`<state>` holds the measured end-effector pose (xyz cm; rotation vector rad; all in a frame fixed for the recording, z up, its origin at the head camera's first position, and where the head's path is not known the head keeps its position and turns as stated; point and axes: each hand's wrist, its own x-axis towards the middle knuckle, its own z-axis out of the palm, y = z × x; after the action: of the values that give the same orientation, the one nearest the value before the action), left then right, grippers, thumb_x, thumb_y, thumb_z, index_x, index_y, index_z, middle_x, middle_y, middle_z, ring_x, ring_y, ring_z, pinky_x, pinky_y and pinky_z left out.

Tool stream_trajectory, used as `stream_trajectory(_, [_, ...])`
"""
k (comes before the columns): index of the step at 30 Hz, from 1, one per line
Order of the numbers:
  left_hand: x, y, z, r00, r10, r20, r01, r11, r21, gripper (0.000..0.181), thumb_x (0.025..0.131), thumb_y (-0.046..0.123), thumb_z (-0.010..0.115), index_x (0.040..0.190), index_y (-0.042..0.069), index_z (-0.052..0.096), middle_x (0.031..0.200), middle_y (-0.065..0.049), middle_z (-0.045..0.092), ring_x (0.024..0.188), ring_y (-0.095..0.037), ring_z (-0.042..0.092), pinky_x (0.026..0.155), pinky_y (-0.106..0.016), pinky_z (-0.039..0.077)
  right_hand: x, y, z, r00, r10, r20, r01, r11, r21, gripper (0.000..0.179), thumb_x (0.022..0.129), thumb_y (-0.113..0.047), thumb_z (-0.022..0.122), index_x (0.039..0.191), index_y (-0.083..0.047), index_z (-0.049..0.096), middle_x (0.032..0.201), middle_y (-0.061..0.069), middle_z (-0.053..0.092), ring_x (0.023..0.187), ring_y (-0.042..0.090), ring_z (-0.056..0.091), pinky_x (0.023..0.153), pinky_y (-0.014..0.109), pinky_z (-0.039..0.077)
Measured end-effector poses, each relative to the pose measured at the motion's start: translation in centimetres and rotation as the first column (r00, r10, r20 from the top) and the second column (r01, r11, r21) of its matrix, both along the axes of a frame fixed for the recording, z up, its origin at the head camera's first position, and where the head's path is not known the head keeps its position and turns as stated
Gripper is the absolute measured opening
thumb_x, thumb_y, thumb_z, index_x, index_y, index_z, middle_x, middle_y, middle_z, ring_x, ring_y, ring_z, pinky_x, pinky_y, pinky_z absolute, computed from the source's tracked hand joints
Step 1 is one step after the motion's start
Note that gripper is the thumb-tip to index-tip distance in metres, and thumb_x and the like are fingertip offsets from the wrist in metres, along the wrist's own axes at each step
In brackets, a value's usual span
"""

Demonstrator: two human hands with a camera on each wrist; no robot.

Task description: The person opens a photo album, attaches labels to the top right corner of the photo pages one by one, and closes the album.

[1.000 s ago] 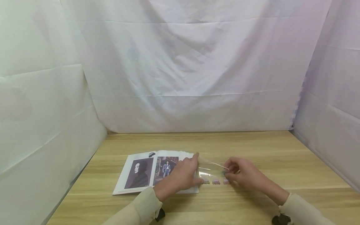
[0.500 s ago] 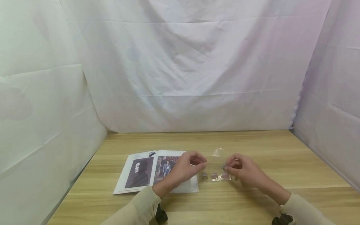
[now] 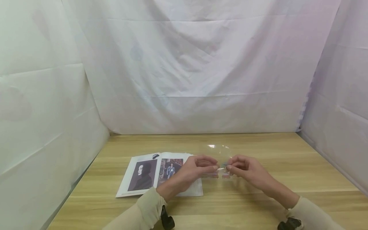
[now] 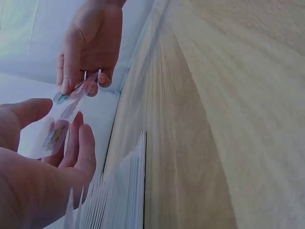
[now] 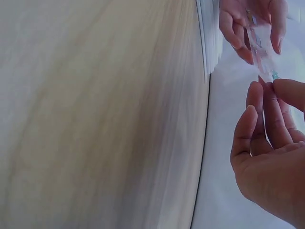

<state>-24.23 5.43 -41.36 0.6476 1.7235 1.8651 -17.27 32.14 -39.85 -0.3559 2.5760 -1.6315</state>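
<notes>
A clear sheet (image 3: 222,172) with small coloured vehicle pictures is held up off the table between my two hands. My right hand (image 3: 249,171) pinches its right side between thumb and fingers, beside a teal picture (image 4: 61,98). At the other side my left hand (image 3: 196,169) has its fingers curled behind the sheet and its thumb in front. In the left wrist view the left thumb and fingertips stand apart around the sheet, so contact at the thumb is unclear. Beneath the left forearm lies an open book (image 3: 125,182) with portrait photos, partly covered by the arm.
The wooden table (image 3: 258,207) extends around the book and hands. White cloth (image 3: 184,70) hangs behind the table and along both sides. A small dark car picture (image 3: 155,156) shows at the top of the book's left page.
My left hand has left the book's right edge and moved right onto the sheet, close to my right hand. The sheet has risen from the table and tilted up; my right hand shifted slightly left.
</notes>
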Motion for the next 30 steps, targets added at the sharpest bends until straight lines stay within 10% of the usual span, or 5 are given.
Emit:
stream_trajectory(4, [0.3,0.4,0.0,0.997,-0.032,0.068,0.027,0.996,0.08,0.029,0.1,0.012,0.079,0.125,-0.001,0.074,0.125,-0.022,0.078,0.111,-0.032,0.08,0.1,-0.041,0.065,0.4,-0.7,0.2,0.997,-0.058,-0.046,0.06,0.998,0.029,0.039,0.106,-0.029,0.072,0.131,-0.001,0.061,0.115,0.015,0.079,0.101,0.021,0.077,0.088,0.032,0.063])
stream_trajectory(7, [0.3,0.5,-0.2,0.995,-0.018,0.097,0.007,0.994,0.106,0.027,0.099,0.008,0.078,0.123,-0.003,0.074,0.122,-0.024,0.079,0.109,-0.028,0.08,0.098,-0.04,0.065,0.7,-1.4,0.1,0.963,-0.15,-0.224,0.175,0.979,0.1,0.04,0.102,-0.029,0.078,0.129,-0.006,0.058,0.119,0.01,0.073,0.103,0.016,0.071,0.081,0.028,0.062])
stream_trajectory(12, [0.3,0.6,-0.4,0.996,-0.02,0.091,0.01,0.994,0.113,0.028,0.1,0.008,0.077,0.124,-0.004,0.073,0.124,-0.025,0.078,0.108,-0.026,0.08,0.1,-0.04,0.065,0.9,-2.4,-0.1,0.77,-0.102,-0.63,0.32,0.916,0.242,0.03,0.09,-0.015,0.09,0.11,-0.019,0.069,0.119,0.0,0.065,0.109,0.012,0.058,0.076,0.027,0.057])
stream_trajectory(16, [0.3,0.6,-0.5,0.997,-0.041,0.068,0.033,0.993,0.114,0.029,0.1,0.01,0.077,0.126,-0.003,0.072,0.121,-0.019,0.08,0.112,-0.034,0.079,0.102,-0.039,0.064,1.0,-2.9,-0.1,0.661,0.015,-0.75,0.364,0.868,0.338,0.029,0.082,-0.016,0.096,0.103,-0.025,0.08,0.116,-0.006,0.062,0.108,0.008,0.055,0.078,0.028,0.053])
stream_trajectory(30, [0.3,0.5,-0.5,0.996,-0.07,0.055,0.063,0.991,0.118,0.034,0.1,0.015,0.078,0.13,0.0,0.068,0.117,-0.015,0.082,0.113,-0.038,0.078,0.099,-0.037,0.064,1.4,-4.0,-0.2,0.724,0.024,-0.689,0.272,0.908,0.317,0.027,0.084,-0.012,0.094,0.107,-0.017,0.08,0.126,-0.001,0.074,0.105,0.018,0.076,0.078,0.026,0.066])
